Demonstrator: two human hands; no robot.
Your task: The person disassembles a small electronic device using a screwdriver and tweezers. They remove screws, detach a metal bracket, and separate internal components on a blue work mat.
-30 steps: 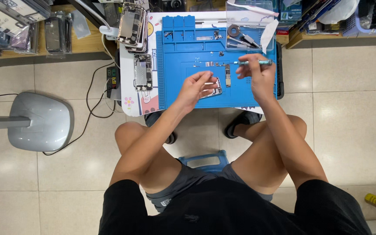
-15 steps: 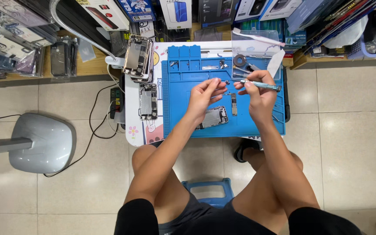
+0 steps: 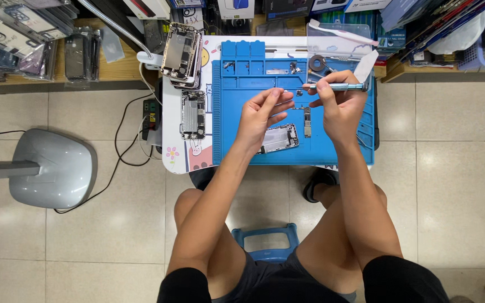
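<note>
While both hands are lifted a little over the mat, the scene can be read like this:

Left hand: the left hand [image 3: 262, 115] has its fingers half curled, and thumb and first fingers pinch something very small near the fingertips; it is too tiny to tell what. I think it is raised so that the eyes and the tool tip can meet it.

Right hand: the right hand [image 3: 341, 104] is closed around a thin screwdriver [image 3: 338, 86] with a metal handle, held almost level. Its tip points to the left hand's fingertips, probably for fine work on the small part.

Opened phone: an opened phone body [image 3: 279, 138] lies flat on the mat, just under the left hand and a bit toward the person, within easy reach.

Small strip part: a narrow part [image 3: 307, 122] lies between the two hands, apart from the phone body.

Work mat: the blue mat [image 3: 231, 140] is under both hands; its little compartments on the far side hold loose pieces so that they do not roll away.

Spare phones: two more opened phones [image 3: 182, 50] [image 3: 192, 114] lie to the left of the left hand, off the mat, seemingly put aside.

Clear box: a transparent box [image 3: 338, 39] stands beyond the right hand.

Stool: a blue stool [image 3: 265, 241] shows between the knees.
</note>
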